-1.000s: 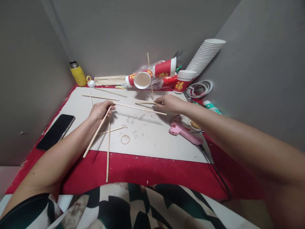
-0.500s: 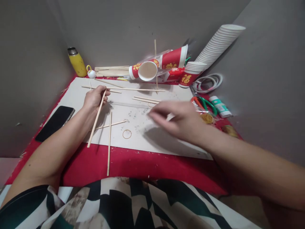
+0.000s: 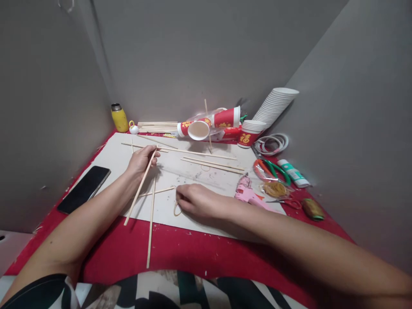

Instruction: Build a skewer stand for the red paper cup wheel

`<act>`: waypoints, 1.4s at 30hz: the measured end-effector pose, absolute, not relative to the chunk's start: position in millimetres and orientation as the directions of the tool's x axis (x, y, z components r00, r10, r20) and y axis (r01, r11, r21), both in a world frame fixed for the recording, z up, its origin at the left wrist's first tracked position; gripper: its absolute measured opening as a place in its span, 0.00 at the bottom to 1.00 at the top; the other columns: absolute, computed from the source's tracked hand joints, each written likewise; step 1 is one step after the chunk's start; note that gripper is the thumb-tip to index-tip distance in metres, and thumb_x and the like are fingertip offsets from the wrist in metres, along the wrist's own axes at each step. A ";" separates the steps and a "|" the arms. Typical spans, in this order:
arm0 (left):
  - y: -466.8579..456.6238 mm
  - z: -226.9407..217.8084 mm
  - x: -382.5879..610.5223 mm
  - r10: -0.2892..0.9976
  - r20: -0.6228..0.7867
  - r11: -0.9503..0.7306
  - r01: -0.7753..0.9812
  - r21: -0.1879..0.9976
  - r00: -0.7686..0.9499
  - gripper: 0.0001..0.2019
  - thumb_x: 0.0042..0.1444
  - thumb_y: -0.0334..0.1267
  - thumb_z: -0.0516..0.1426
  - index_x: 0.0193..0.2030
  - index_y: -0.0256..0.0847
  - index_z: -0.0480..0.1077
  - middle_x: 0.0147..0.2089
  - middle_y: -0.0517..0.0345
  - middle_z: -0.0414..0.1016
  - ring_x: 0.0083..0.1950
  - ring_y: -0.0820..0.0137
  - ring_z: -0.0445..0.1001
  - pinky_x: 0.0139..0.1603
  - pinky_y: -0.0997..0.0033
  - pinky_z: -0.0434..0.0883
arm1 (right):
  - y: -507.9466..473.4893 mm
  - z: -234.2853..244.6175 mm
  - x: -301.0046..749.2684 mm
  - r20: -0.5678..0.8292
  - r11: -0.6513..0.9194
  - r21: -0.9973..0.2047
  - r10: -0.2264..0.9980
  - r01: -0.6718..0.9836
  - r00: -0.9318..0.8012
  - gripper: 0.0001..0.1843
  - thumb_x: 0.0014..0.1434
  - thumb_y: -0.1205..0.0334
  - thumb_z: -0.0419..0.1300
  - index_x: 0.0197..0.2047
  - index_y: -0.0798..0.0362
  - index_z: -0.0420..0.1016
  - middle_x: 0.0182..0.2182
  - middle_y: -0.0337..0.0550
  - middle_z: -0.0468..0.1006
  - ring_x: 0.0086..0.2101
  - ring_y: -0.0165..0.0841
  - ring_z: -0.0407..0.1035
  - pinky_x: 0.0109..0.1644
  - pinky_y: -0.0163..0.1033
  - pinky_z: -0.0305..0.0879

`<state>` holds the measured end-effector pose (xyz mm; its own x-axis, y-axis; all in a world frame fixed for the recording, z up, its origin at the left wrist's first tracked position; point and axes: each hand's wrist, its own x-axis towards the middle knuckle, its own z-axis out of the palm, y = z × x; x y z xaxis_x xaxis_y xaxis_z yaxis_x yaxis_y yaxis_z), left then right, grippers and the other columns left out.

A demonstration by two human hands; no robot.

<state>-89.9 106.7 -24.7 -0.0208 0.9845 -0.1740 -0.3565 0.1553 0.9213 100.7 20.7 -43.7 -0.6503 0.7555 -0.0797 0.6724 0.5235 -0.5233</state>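
My left hand (image 3: 143, 162) is closed on wooden sticks (image 3: 140, 186), pinching them where they cross. One held stick slants down toward me, and another reaches right across the white board (image 3: 128, 210). Close to the board's near edge, my right hand (image 3: 196, 201) has its fingers pinched on a rubber band (image 3: 177, 209), whose loop hangs below the fingertips. Between the hands, a loose stick (image 3: 150, 231) lies across another stick (image 3: 157, 192) and reaches over the red tablecloth. A second rubber band (image 3: 205, 168) lies beside a few loose sticks (image 3: 214, 165).
A black phone (image 3: 84, 189) lies at left. At the back are a yellow bottle (image 3: 119, 119), paper cups (image 3: 198, 130) and a leaning cup stack (image 3: 273, 109). On the right lie a pink glue gun (image 3: 246, 192), green-handled scissors (image 3: 280, 171), a bag of rubber bands (image 3: 276, 189) and a thread spool (image 3: 313, 209).
My right hand has moved left and down to the rubber band, which its fingers now pinch. My left hand still holds the crossed sticks. The camera view has tilted up.
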 end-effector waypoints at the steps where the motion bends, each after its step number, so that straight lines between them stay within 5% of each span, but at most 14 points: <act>1: 105.0 -23.2 -89.2 0.985 -0.172 0.160 -0.361 0.919 -0.002 0.06 0.47 0.34 0.60 0.30 0.31 0.72 0.20 0.62 0.70 0.13 0.82 0.60 0.13 0.81 0.54 | 20.2 -42.8 109.5 -0.083 0.439 -0.633 0.781 0.638 -0.619 0.04 0.57 0.69 0.54 0.31 0.54 0.68 0.29 0.45 0.78 0.27 0.30 0.67 0.32 0.35 0.58; 4: 97.2 -18.2 -84.3 0.982 -0.157 0.184 -0.367 0.912 0.102 0.07 0.47 0.35 0.61 0.30 0.32 0.72 0.20 0.63 0.70 0.13 0.82 0.58 0.14 0.81 0.54 | 22.2 -36.3 140.1 -0.164 0.094 -0.876 0.865 0.474 -0.475 0.03 0.54 0.68 0.55 0.30 0.53 0.65 0.24 0.39 0.75 0.22 0.27 0.65 0.26 0.33 0.57; 7: 85.6 -13.8 -76.5 0.964 -0.123 0.201 -0.345 0.917 0.234 0.10 0.46 0.37 0.63 0.33 0.32 0.75 0.21 0.63 0.70 0.14 0.83 0.58 0.14 0.81 0.55 | 29.3 -26.2 166.8 -0.176 -0.060 -0.941 0.927 0.333 -0.330 0.04 0.53 0.65 0.60 0.29 0.53 0.68 0.19 0.34 0.71 0.20 0.25 0.61 0.24 0.32 0.56; 12: 63.6 -11.8 -64.9 0.920 -0.089 0.189 -0.234 0.954 0.381 0.12 0.47 0.41 0.65 0.35 0.33 0.78 0.26 0.59 0.74 0.16 0.83 0.60 0.15 0.81 0.55 | 43.5 -13.5 178.6 -0.055 -0.039 -0.996 0.975 0.080 -0.213 0.12 0.46 0.60 0.69 0.32 0.54 0.73 0.25 0.36 0.76 0.22 0.24 0.64 0.25 0.31 0.59; 17: 50.0 -13.1 -58.7 0.892 -0.111 0.202 -0.167 0.965 0.438 0.12 0.48 0.44 0.65 0.33 0.35 0.78 0.16 0.65 0.64 0.16 0.80 0.60 0.16 0.82 0.55 | 48.0 -4.4 154.7 0.018 0.024 -1.000 0.950 0.013 -0.312 0.12 0.46 0.59 0.70 0.32 0.55 0.74 0.25 0.37 0.77 0.24 0.25 0.67 0.25 0.31 0.62; 23: 47.5 -13.9 -55.3 0.898 -0.099 0.196 -0.188 0.962 0.429 0.11 0.47 0.43 0.65 0.30 0.36 0.78 0.14 0.66 0.63 0.14 0.80 0.60 0.16 0.81 0.55 | 50.3 -1.2 136.5 -0.047 -0.085 -0.992 0.933 -0.091 -0.358 0.14 0.46 0.60 0.72 0.33 0.55 0.74 0.26 0.37 0.78 0.23 0.24 0.68 0.24 0.29 0.62; 30: 51.4 -19.4 -56.2 0.907 -0.062 0.185 -0.263 0.947 0.417 0.13 0.47 0.43 0.66 0.33 0.34 0.79 0.28 0.57 0.77 0.15 0.82 0.63 0.15 0.81 0.57 | 46.1 -5.1 140.9 -0.173 -0.323 -0.900 0.881 -0.293 -0.441 0.17 0.47 0.60 0.72 0.40 0.54 0.76 0.23 0.34 0.75 0.21 0.22 0.68 0.23 0.25 0.63; 36: 52.5 -20.4 -57.4 0.912 -0.043 0.177 -0.298 0.938 0.408 0.10 0.48 0.40 0.65 0.32 0.34 0.78 0.24 0.60 0.73 0.15 0.82 0.63 0.15 0.82 0.57 | 37.6 -11.8 143.2 -0.252 -0.450 -0.863 0.778 -0.230 -0.575 0.12 0.49 0.62 0.71 0.36 0.57 0.77 0.21 0.35 0.73 0.19 0.21 0.65 0.20 0.24 0.60; 42: 51.9 -23.2 -56.0 0.923 -0.046 0.173 -0.307 0.936 0.382 0.10 0.48 0.40 0.65 0.33 0.33 0.78 0.24 0.60 0.73 0.15 0.82 0.62 0.14 0.82 0.56 | 36.4 -10.8 139.2 -0.193 -0.260 -0.957 0.900 -0.128 -0.390 0.15 0.46 0.55 0.73 0.32 0.57 0.80 0.19 0.34 0.73 0.18 0.20 0.63 0.20 0.25 0.59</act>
